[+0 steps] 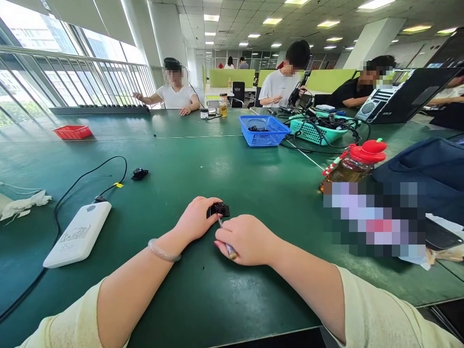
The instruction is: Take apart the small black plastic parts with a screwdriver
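green table (217,159), tool (220,223) on black part (220,209)

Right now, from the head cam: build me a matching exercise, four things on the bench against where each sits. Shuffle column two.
Things
1. red basket
2. blue basket
3. white power bank
4. thin tool

Places
A. near left, black cable plugged in
B. in the right hand, tip at the small black part that the left hand holds
C. far left, on its own
D. far centre, beside the teal basket

Pairs: 1-C, 2-D, 3-A, 4-B
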